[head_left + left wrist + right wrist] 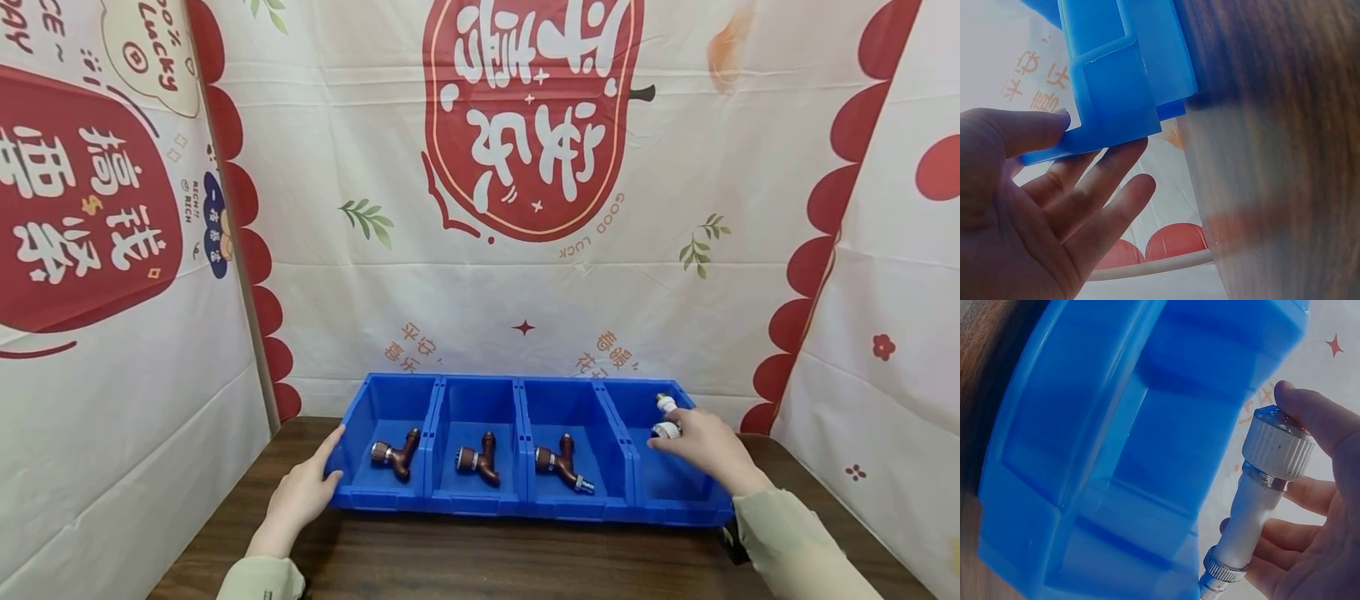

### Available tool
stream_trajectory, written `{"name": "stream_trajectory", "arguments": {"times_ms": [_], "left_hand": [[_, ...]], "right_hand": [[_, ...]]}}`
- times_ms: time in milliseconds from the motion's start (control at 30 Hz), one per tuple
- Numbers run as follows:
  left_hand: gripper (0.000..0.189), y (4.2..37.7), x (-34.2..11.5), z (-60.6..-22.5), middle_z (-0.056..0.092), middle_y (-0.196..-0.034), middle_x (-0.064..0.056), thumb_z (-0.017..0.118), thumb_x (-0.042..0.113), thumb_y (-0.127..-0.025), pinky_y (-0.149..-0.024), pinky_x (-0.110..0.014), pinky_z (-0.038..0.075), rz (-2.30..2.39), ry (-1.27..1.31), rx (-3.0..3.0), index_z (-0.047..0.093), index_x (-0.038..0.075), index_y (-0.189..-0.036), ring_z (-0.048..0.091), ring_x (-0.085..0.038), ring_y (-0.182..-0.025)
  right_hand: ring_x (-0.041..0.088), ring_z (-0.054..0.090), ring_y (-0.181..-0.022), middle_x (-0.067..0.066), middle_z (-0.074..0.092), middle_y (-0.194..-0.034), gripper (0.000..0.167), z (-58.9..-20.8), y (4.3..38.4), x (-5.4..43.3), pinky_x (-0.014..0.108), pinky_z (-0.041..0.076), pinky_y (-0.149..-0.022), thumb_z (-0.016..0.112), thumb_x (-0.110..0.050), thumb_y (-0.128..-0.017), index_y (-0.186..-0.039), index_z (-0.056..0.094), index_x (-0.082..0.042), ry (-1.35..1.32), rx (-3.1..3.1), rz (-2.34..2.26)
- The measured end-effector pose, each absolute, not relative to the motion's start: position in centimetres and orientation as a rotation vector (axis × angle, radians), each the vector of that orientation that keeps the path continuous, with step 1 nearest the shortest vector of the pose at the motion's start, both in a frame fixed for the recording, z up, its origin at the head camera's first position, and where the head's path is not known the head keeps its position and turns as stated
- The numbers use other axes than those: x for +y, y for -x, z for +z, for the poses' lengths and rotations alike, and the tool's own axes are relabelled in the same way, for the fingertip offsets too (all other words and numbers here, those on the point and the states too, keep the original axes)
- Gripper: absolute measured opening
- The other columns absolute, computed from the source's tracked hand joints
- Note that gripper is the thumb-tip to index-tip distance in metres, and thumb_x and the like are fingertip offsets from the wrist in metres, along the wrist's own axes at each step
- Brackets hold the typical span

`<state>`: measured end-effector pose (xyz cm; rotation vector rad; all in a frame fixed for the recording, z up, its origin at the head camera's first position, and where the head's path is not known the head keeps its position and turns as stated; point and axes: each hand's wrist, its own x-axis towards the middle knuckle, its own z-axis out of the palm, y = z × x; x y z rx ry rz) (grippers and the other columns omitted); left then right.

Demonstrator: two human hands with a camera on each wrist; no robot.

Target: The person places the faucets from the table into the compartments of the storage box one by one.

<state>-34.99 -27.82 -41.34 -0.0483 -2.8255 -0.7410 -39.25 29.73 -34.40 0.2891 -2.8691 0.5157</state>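
My right hand (708, 443) holds a white tap (1254, 497) over the rightmost compartment of the blue divided bin (480, 504). In the right wrist view the thumb lies at the tap's ridged knob (1279, 450), and the fingers curl behind its body. My left hand (302, 492) grips the left end of the bin; in the left wrist view the thumb is on one side of the blue edge (1094, 140) and fingers are on the other. One brown tap lies in each of the other compartments: left (397, 457), second (480, 458) and third (564, 464).
The bin stands on a dark wood-grain table (450, 554), close to a printed cloth backdrop (517, 292). Cloth walls also rise on the left (135, 417) and right (885, 400). A small dark object (733, 546) sits by the bin's front right corner.
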Motion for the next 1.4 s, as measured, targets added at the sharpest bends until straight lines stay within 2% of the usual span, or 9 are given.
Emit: {"name": "stream_trajectory", "arguments": {"times_ms": [300, 733, 1000, 1400], "left_hand": [[0.068, 35.1, -27.8, -41.2, 0.054, -0.127, -0.033, 0.062, 0.013, -0.093, -0.067, -0.058, 0.051, -0.739, 0.052, -2.830, 0.028, 0.018, -0.153, 0.064, -0.039, -0.087], [0.069, 35.4, -28.0, -41.5, 0.053, -0.127, -0.034, 0.062, 0.013, -0.093, -0.070, -0.060, 0.051, -0.746, 0.047, -2.830, 0.028, 0.018, -0.152, 0.064, -0.043, -0.092], [0.069, 35.3, -27.9, -41.7, 0.054, -0.127, -0.033, 0.062, 0.014, -0.093, -0.068, -0.059, 0.051, -0.748, 0.043, -2.825, 0.028, 0.019, -0.153, 0.064, -0.041, -0.089], [0.069, 35.4, -28.0, -41.7, 0.053, -0.128, -0.034, 0.061, 0.013, -0.093, -0.069, -0.061, 0.050, -0.745, 0.053, -2.824, 0.027, 0.018, -0.153, 0.063, -0.044, -0.091]], "right_hand": [[0.032, 0.062, -0.082, 0.026, 0.064, -0.101, 0.075, -34.7, 39.7, 29.6, 0.055, 0.054, -0.069, 0.075, -0.050, -0.079, -0.118, 0.059, 0.012, -0.298, -2.860, 0.500], [0.039, 0.063, -0.088, 0.026, 0.066, -0.103, 0.063, -34.9, 39.7, 28.7, 0.058, 0.052, -0.073, 0.075, -0.041, -0.081, -0.116, 0.061, 0.010, -0.323, -2.831, 0.509], [0.043, 0.064, -0.091, 0.027, 0.065, -0.104, 0.067, -35.3, 39.8, 28.5, 0.059, 0.052, -0.072, 0.074, -0.043, -0.081, -0.118, 0.060, 0.011, -0.315, -2.861, 0.536], [0.037, 0.066, -0.084, 0.023, 0.068, -0.100, 0.065, -36.0, 40.1, 28.5, 0.057, 0.054, -0.070, 0.075, -0.045, -0.080, -0.115, 0.063, 0.009, -0.336, -2.851, 0.553]]}}
